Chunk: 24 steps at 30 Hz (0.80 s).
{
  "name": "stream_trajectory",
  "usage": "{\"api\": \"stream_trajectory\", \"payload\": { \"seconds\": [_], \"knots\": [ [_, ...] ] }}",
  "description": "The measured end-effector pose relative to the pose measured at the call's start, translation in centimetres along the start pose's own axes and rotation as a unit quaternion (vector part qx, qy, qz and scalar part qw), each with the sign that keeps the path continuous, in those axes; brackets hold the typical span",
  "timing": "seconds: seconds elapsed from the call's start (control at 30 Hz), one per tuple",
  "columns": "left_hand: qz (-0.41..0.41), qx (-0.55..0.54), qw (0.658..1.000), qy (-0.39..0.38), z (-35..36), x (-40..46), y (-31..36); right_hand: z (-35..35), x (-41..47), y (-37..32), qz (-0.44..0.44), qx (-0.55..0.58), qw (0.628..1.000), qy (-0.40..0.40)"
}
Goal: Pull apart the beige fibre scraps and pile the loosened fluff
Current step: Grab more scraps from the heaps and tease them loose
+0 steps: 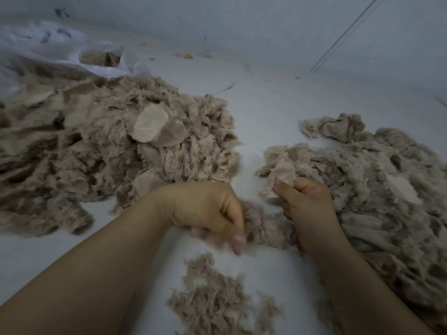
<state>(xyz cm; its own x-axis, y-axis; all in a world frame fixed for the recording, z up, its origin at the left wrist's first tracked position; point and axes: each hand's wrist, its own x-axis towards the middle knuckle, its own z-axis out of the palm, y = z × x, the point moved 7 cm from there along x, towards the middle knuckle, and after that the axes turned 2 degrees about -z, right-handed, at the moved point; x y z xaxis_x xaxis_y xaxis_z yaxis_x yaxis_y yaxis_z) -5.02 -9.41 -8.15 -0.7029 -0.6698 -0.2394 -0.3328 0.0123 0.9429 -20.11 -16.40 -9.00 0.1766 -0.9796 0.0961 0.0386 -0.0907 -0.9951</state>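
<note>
Single head-worn wide-angle view, taken from above and behind the person's forearms and facing forward and down onto a pale floor (266, 112), with a wall (266, 27) closing the far edge. The camera sits close: the left hand (205, 209) and right hand (307, 211) fill the lower centre, a large fibre heap (116, 146) lies beyond and to the left of the left hand, and a second heap (377, 184) spreads just right of the right hand. Wide-angle bending curves the frame edges, and no second view shares this scene
</note>
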Motion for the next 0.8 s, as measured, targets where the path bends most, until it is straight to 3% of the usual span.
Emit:
{"api": "stream_trajectory", "payload": {
  "seconds": [0.03, 0.1, 0.27, 0.43, 0.53, 0.6, 0.67, 0.73, 0.8],
  "knots": [
    [0.001, 0.005, 0.997, -0.073, 0.8, -0.4, 0.1, 0.1, 0.0, 0.0, -0.007, -0.021, 1.0, -0.009],
    [0.014, -0.02, 0.994, -0.105, 1.1, -0.5, 0.6, 0.4, 0.0, 0.1, -0.022, -0.032, 0.999, -0.026],
    [0.022, -0.109, 0.993, 0.029, -0.8, -0.1, 0.3, 1.2, -0.4, -0.9, -0.067, -0.077, 0.992, -0.067],
    [-0.032, -0.066, 0.977, -0.198, 2.5, -1.1, 1.0, 1.3, -0.4, -0.8, -0.056, -0.073, 0.994, -0.064],
    [-0.017, -0.068, 0.972, -0.225, 2.9, -1.3, 1.7, 1.2, -0.4, -0.7, -0.048, -0.055, 0.995, -0.065],
    [0.003, -0.105, 0.982, -0.16, 2.0, -1.0, 1.7, 1.2, -0.4, -0.8, -0.052, -0.059, 0.995, -0.069],
    [0.034, -0.167, 0.985, -0.006, 0.0, -0.2, 1.3, 1.4, -0.4, -0.9, -0.059, -0.071, 0.993, -0.077],
    [0.045, -0.215, 0.964, 0.149, -2.1, 0.2, 0.4, 1.7, -0.5, -0.9, -0.059, -0.068, 0.992, -0.092],
    [0.028, -0.214, 0.948, 0.234, -2.8, 0.6, -0.2, 1.9, -0.6, -0.9, -0.061, -0.061, 0.99, -0.109]
  ]
}}
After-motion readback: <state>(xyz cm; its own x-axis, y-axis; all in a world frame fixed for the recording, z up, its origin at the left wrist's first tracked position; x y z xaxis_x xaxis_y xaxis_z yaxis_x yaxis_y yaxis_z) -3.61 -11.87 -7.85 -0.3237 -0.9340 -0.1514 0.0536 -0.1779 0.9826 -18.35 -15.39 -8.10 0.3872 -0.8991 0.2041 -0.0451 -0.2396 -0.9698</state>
